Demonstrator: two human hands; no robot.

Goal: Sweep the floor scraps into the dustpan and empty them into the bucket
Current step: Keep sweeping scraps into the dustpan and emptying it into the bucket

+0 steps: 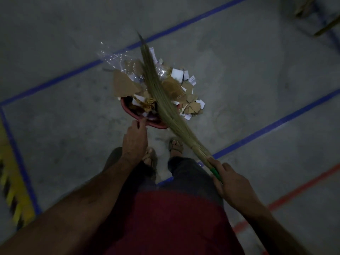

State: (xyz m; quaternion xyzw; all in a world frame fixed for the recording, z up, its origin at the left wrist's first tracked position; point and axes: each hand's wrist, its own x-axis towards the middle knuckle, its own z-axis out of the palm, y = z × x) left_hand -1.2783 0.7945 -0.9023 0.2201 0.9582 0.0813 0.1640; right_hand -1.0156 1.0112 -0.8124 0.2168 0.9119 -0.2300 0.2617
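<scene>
Scraps (158,85) spill over dustpan (128,112) beyond both hands.

We saw a dim, underexposed frame with a muddy, grey-blue cast. The brightest patch lay past the left hand (135,139), where white scraps (177,74) and clear plastic (112,58) caught small glints. The floor (257,70) fell off darker toward the corners. Beyond the right hand (232,183), the broom (160,92) bristles smeared with motion blur. Yellow-black striping (12,173) far left of both grips was streaked and soft. Blue tape lines (276,124) bowed from wide-angle distortion. No hard shadows showed.
</scene>
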